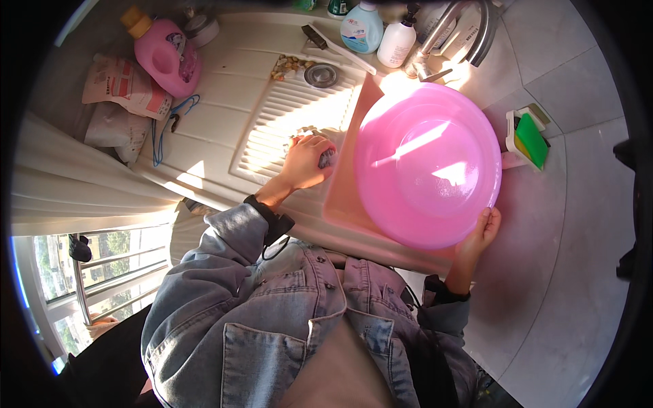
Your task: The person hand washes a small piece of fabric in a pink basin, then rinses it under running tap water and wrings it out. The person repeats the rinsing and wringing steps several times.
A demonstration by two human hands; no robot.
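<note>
A round pink plastic basin [433,158] stands tilted over the sink, with sunlight on its inside. The rim of the basin is gripped at its lower right by my right hand [483,232]. To the left, my left hand [304,160] is curled around a small grey object [326,158] over the sink's ribbed washboard [265,137]. Fingers hide most of that object, so its kind is unclear. Just beyond those fingers, small pale pieces [306,131] show in part. Under the basin lies a flat salmon-coloured surface [347,183].
Pebbles [288,67] and a round metal drain cover [321,75] lie at the washboard's far end. Behind are a brush [339,48], a pump bottle [397,43] and a faucet [421,64]. A pink detergent jug [166,56] stands left; a green sponge holder [530,140] is right.
</note>
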